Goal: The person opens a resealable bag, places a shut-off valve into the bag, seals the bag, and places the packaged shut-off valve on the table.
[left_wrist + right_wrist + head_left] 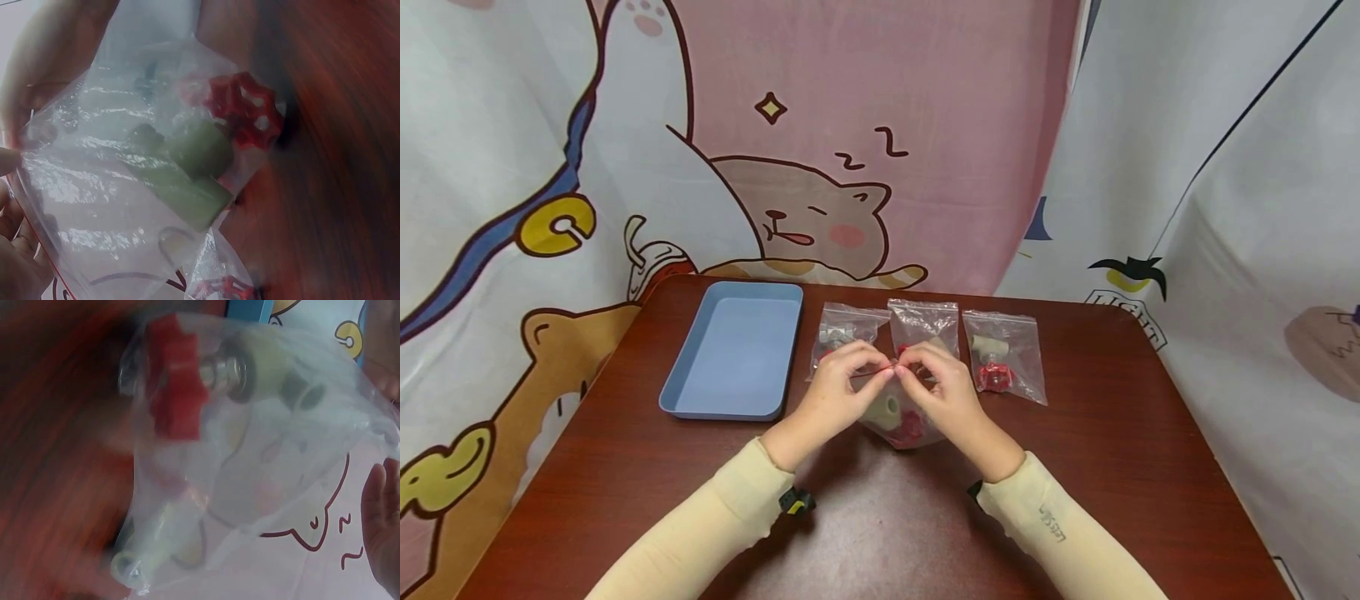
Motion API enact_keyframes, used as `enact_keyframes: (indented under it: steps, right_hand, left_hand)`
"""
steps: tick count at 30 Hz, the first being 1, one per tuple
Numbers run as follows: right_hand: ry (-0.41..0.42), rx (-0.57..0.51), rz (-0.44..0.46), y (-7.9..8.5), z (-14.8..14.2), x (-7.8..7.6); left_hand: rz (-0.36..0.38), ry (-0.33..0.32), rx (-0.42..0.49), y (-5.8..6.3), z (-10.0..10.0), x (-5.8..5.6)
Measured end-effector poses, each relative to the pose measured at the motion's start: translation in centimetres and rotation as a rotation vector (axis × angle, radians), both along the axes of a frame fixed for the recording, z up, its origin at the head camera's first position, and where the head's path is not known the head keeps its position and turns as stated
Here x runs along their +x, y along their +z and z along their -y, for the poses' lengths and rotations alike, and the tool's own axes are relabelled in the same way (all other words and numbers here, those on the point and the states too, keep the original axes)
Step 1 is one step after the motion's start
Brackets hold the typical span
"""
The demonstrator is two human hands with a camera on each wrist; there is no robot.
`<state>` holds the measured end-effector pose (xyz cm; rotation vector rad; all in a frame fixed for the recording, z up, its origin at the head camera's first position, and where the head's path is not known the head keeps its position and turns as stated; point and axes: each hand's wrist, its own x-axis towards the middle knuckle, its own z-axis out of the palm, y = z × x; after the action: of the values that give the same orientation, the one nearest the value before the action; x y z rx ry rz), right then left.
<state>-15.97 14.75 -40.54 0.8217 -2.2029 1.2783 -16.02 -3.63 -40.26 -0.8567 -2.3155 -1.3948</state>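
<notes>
Near the middle of the table, my left hand (838, 387) and right hand (946, 390) meet at the top edge of a clear zip bag (75, 194). Thumb and fingers of each hand pinch that edge, which carries a red line. The bag hangs below the hands. Through its plastic show a pale green pipe valve (194, 162) and its red handwheel (247, 112). The right wrist view shows the red handwheel (178, 387) from the other side, somewhat blurred. Whether the seal is closed I cannot tell.
Behind the hands lie two zip bags, a left one (853, 321) and a middle one (925, 313), partly hidden. A third bag (1018, 358) with a red-wheeled valve lies to the right. A blue tray (730, 354) stands at the left on the brown table (1097, 433).
</notes>
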Motion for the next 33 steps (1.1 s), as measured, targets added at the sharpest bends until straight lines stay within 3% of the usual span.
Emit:
enact_keyframes:
  steps: [8,13,15,23,33]
  right_hand:
    - [0.006,-0.192,0.038,0.7,0.5,0.7]
    - [0.004,-0.289,0.035,0.2,0.4,0.8]
    - [0.005,-0.304,0.019,-0.3,0.3,0.7]
    - [-0.015,-0.305,-0.025,2.3,0.9,2.2]
    - [0.017,-0.296,0.031,2.6,0.2,2.0]
  left_hand:
    - [0.001,0.004,-0.037,-0.1,-0.1,-0.2]
    - [0.013,-0.001,-0.061,-0.2,-0.2,-0.3]
    - [0.011,0.000,-0.074,-0.3,-0.2,-0.2]
    - [0.024,0.011,-0.076,-0.3,0.0,0.2]
    - [-0.009,0.016,-0.040,-0.4,-0.1,0.3]
